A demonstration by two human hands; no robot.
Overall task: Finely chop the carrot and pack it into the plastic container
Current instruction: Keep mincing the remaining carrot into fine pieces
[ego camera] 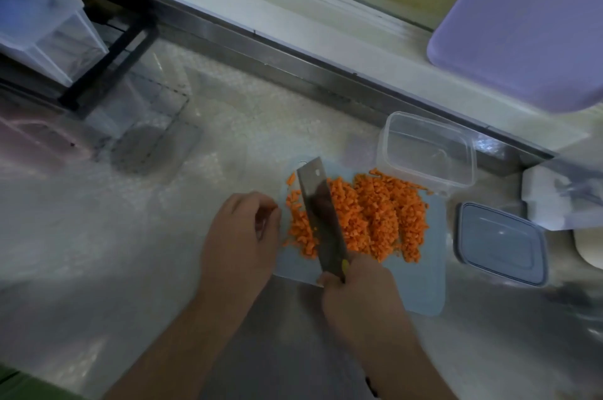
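Our right hand has its grip wrapped round the handle of one cleaver, whose broad rectangular steel blade lies across the diced carrot. Our left hand rests beside the pile with loosely curled fingers, gripping nothing. The carrot, one heap of small orange cubes, sits on one pale blue cutting board. One clear rectangular plastic container stands at the board's far edge; its single blue-rimmed lid lies on the steel counter.
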